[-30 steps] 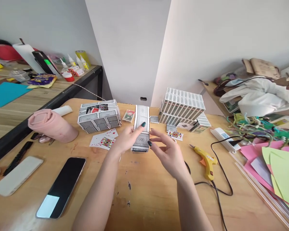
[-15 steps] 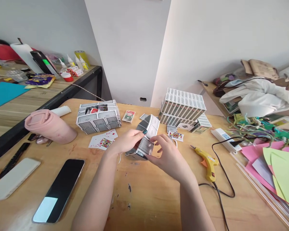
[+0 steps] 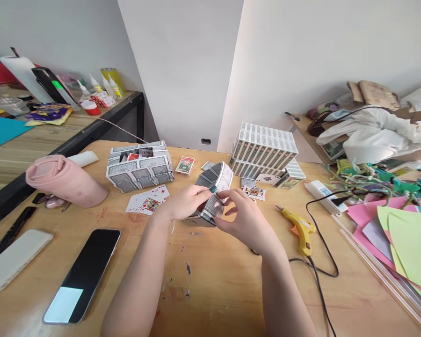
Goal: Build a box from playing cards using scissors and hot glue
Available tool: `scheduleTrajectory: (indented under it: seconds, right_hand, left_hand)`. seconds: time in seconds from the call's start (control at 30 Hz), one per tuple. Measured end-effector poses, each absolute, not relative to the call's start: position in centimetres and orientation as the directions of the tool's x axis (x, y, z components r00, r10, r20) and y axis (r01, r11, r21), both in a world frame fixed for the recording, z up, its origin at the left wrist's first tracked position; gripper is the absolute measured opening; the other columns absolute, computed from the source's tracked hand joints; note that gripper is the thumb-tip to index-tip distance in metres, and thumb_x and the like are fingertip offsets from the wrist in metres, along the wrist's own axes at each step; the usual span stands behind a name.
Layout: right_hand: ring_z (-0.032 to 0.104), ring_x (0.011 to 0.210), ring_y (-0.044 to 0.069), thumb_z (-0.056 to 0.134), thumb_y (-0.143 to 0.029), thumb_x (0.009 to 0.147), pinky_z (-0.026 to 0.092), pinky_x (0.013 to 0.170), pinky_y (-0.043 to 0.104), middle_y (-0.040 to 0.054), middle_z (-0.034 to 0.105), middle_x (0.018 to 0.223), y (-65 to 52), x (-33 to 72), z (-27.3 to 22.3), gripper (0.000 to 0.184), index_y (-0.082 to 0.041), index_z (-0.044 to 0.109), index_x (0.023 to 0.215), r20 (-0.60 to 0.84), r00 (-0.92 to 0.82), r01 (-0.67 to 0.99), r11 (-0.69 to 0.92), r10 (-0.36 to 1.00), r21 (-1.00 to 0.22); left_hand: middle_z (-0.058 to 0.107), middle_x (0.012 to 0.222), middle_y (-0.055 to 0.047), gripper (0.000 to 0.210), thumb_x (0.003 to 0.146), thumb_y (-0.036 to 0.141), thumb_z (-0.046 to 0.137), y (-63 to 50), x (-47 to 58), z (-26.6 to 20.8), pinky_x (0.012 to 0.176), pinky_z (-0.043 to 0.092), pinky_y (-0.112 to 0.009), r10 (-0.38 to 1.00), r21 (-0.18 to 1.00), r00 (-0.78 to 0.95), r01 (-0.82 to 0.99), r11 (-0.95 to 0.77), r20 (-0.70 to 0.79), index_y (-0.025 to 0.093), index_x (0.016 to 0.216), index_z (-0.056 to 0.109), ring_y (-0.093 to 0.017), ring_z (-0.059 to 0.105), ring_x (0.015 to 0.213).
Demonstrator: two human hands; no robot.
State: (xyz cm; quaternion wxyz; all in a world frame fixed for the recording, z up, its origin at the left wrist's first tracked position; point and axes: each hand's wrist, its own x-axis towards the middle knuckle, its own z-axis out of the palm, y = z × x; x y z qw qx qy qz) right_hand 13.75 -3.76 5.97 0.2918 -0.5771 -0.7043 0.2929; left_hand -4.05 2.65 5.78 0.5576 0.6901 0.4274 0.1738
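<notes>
Between my hands, near the middle of the table, is a curved structure of joined playing cards (image 3: 225, 177) with grey patterned backs, tilted up from the wood. My left hand (image 3: 189, 202) grips its left side, the thumb pressed on the card edge. On the near right side, my right hand (image 3: 243, 215) pinches a card with thumb and fingers. Part of the structure is hidden behind my left hand. Loose face-up cards (image 3: 149, 201) lie to the left, and a card pack (image 3: 185, 165) lies behind.
A box made of cards (image 3: 140, 168) stands at the back left, stacked card packs (image 3: 264, 145) at the back right. A yellow glue gun (image 3: 301, 229) with its cord lies right, near a power strip (image 3: 324, 194). A pink tumbler (image 3: 68, 182) and a phone (image 3: 86, 271) are left.
The whole view has shifted slightly. Both hands keep their hold on the card structure, whose near part has tilted a little between them.
</notes>
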Motion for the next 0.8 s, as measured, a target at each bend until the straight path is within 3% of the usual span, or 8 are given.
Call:
scheduleTrajectory:
  seconds: [0.1,0.23,0.37,0.53,0.8]
  right_hand:
    - [0.059,0.095,0.019,0.065,-0.019,0.07,0.052,0.086,0.036,0.006,0.059,0.107,-3.63,13.92,6.12,0.041,-0.022,0.059,0.11,0.105,-0.16,0.657,0.185,0.982,-0.731]
    - [0.06,0.091,0.018,0.065,-0.019,0.07,0.053,0.084,0.037,0.0051,0.062,0.106,-3.46,14.25,6.07,0.039,-0.022,0.061,0.109,0.115,-0.163,0.651,0.195,0.98,-0.733]
    - [0.061,0.091,0.02,0.063,-0.019,0.072,0.053,0.084,0.039,0.005,0.064,0.1,-3.37,14.61,5.75,0.035,-0.022,0.062,0.107,0.121,-0.15,0.647,0.19,0.981,-0.738]
    - [0.06,0.098,0.022,0.065,-0.023,0.072,0.053,0.087,0.042,0.008,0.061,0.11,-3.26,14.5,5.51,0.043,-0.022,0.059,0.115,0.129,-0.14,0.65,0.189,0.982,-0.736]
    - [0.062,0.093,0.018,0.066,-0.022,0.071,0.056,0.085,0.035,0.0068,0.06,0.113,-3.08,14.3,5.5,0.044,-0.022,0.06,0.115,0.164,-0.057,0.609,0.164,0.985,-0.776]
  left_hand:
    - [0.067,0.097,-0.004,0.027,0.082,0.03,0.056,2.6,-4.59,6.19,0.079,0.046,-0.028,0.63,0.969,0.753,0.249,-0.004,-0.19,0.019,0.106,0.061,-0.017,0.061,0.089]
    - [0.067,0.113,-0.006,0.055,0.076,0.015,0.062,2.39,-4.76,6.32,0.087,0.047,-0.032,0.533,0.984,0.83,0.175,0.031,-0.165,0.023,0.128,0.049,-0.02,0.061,0.103]
    - [0.067,0.114,-0.008,0.059,0.078,0.014,0.06,2.29,-4.53,6.04,0.086,0.05,-0.036,0.53,0.981,0.832,0.192,0.005,-0.165,0.022,0.134,0.045,-0.023,0.062,0.104]
    - [0.063,0.123,-0.008,0.055,0.083,0.013,0.054,2.37,-4.51,6.08,0.094,0.047,-0.036,0.559,0.987,0.823,0.153,-0.055,-0.097,0.021,0.136,0.043,-0.022,0.058,0.113]
    - [0.052,0.138,-0.007,0.048,0.092,0.023,0.048,2.49,-4.55,6.25,0.104,0.04,-0.032,0.561,0.998,0.828,0.051,-0.043,-0.018,0.021,0.14,0.039,-0.019,0.048,0.126]
